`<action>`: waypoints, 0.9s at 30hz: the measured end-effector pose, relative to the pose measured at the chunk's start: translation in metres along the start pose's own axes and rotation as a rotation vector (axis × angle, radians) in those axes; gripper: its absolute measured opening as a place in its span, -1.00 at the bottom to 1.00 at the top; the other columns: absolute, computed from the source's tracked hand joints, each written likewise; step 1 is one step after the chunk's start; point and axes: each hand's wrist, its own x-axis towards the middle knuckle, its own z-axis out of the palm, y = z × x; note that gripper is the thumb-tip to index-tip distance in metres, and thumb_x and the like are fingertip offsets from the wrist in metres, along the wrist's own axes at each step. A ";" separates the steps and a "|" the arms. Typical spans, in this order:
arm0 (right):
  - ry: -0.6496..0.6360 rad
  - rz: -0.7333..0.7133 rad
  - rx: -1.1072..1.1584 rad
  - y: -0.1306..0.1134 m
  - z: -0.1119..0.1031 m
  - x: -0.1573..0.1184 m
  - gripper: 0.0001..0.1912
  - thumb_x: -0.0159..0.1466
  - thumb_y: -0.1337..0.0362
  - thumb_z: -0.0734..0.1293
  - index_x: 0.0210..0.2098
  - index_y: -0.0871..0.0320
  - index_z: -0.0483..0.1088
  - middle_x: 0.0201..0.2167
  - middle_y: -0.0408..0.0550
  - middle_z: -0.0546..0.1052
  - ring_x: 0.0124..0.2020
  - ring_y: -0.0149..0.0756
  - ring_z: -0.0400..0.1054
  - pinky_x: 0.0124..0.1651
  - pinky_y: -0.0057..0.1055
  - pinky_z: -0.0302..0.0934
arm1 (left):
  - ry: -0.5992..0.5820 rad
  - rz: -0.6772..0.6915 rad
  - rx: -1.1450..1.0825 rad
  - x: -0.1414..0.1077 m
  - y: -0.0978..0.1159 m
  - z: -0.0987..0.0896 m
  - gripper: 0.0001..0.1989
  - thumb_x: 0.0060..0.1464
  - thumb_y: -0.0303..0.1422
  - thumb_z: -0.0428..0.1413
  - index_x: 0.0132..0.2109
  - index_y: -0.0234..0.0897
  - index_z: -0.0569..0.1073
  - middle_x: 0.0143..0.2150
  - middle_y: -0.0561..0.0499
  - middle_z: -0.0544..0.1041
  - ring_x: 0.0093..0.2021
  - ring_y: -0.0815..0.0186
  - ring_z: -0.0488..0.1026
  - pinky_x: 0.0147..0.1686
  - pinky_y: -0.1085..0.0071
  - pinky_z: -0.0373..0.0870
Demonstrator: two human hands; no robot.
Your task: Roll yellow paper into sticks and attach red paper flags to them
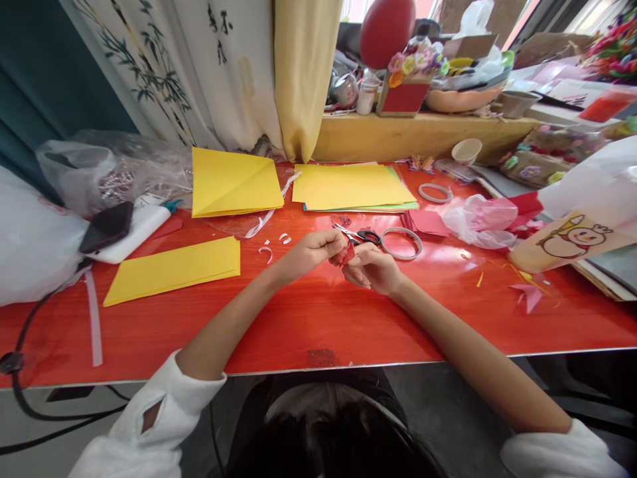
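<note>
Above the middle of the red table, both hands meet on a small folded piece of red paper [347,254]. My left hand [321,248] pinches its left side between thumb and fingers. At its right side, the fingers of my right hand [374,268] close on it, and part of the paper is hidden by them. Just behind the hands lie scissors [368,236] with dark handles. Beside these is a roll of tape [401,243]. A stack of red paper squares [424,223] sits farther back to the right.
Folded yellow paper [174,269] lies at left, with yellow sheets [353,186] behind. A phone [106,227] rests on a white box. Another tape roll [434,193], a plastic bag [480,222] and a cup with a cartoon [572,236] stand at right. White scraps [266,252] lie near the left hand.
</note>
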 end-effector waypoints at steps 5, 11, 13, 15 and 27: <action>-0.019 -0.016 0.015 -0.001 0.002 0.000 -0.75 0.08 0.35 0.22 -0.71 0.21 0.25 -0.85 -0.23 0.22 -0.85 -0.54 0.03 -0.76 -0.53 -0.21 | 0.012 0.003 -0.029 0.000 -0.004 0.000 -0.72 0.20 -0.22 -0.04 -0.40 -0.32 0.28 -0.44 0.07 0.26 -0.40 0.44 0.19 -0.32 0.46 0.18; -0.028 -0.056 0.005 0.000 0.003 0.001 -0.73 0.07 0.34 0.22 -0.74 0.20 0.25 -0.87 -0.23 0.22 -0.84 -0.53 0.04 -0.73 -0.52 -0.13 | 0.018 -0.007 -0.078 -0.001 -0.007 0.000 -0.73 0.20 -0.22 -0.04 -0.39 -0.31 0.28 -0.41 0.06 0.28 -0.37 0.44 0.22 -0.29 0.46 0.19; -0.027 -0.061 -0.005 0.000 0.003 0.001 -0.72 0.07 0.32 0.22 -0.74 0.20 0.25 -0.87 -0.22 0.21 -0.84 -0.52 0.04 -0.72 -0.51 -0.13 | 0.017 -0.009 -0.091 -0.001 -0.007 0.000 -0.73 0.20 -0.23 -0.04 -0.39 -0.31 0.28 -0.41 0.06 0.28 -0.36 0.44 0.23 -0.28 0.46 0.19; -0.017 -0.065 -0.018 0.001 0.002 0.000 -0.71 0.07 0.30 0.23 -0.75 0.20 0.25 -0.87 -0.22 0.21 -0.84 -0.51 0.04 -0.72 -0.51 -0.12 | 0.014 -0.010 -0.110 -0.001 -0.007 0.001 -0.73 0.20 -0.23 -0.04 -0.39 -0.31 0.29 -0.41 0.06 0.29 -0.37 0.44 0.23 -0.28 0.46 0.20; 0.411 -0.021 -0.099 0.006 -0.015 0.016 -0.65 0.18 -0.06 0.25 -0.38 0.12 0.21 -0.62 -0.28 0.39 -0.75 -0.57 0.19 -0.77 -0.63 -0.06 | 0.333 -0.093 -0.091 0.007 -0.017 -0.017 -0.87 0.13 -0.32 0.04 -0.22 -0.31 0.34 -0.38 0.07 0.37 -0.37 0.45 0.36 -0.32 0.47 0.37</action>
